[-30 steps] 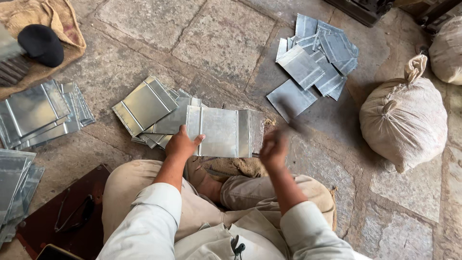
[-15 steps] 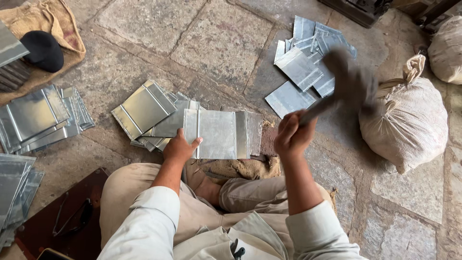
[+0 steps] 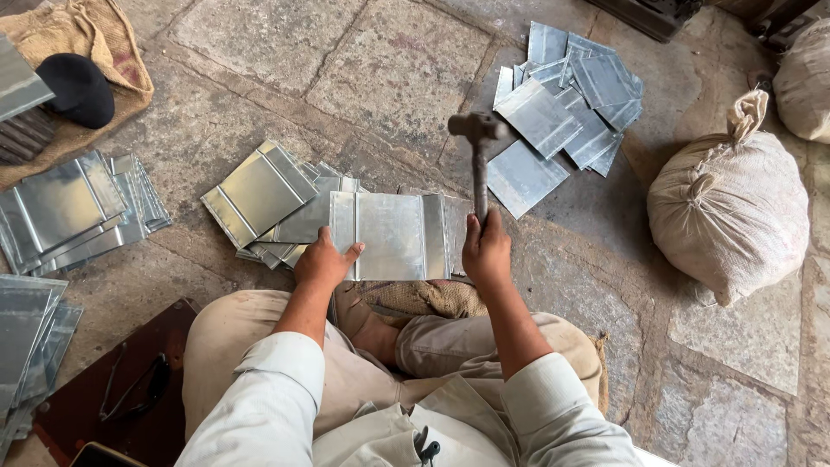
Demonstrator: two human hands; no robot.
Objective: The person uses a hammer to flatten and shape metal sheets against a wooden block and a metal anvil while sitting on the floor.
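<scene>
Right fingers: my right hand (image 3: pixel 487 251) is wrapped tight around the hammer (image 3: pixel 478 164) handle, head raised over the sheet's right edge.
Left fingers: my left hand (image 3: pixel 323 259) lies spread and flat, pressing the folded metal sheet (image 3: pixel 389 233) onto the stone floor (image 3: pixel 380 69) before my knees.
Containers: 1 tied sack (image 3: pixel 731 203) at right, contents hidden.
Piles: sheet stacks (image 3: pixel 566 86) lie beyond and left.
Change: 0.5 s ago the hammer swung blurred out to the right; now it stands upright.

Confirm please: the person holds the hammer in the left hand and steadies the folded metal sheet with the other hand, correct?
Not quite. The head view shows the hammer in the right hand; the left hand steadies the folded metal sheet.
</scene>
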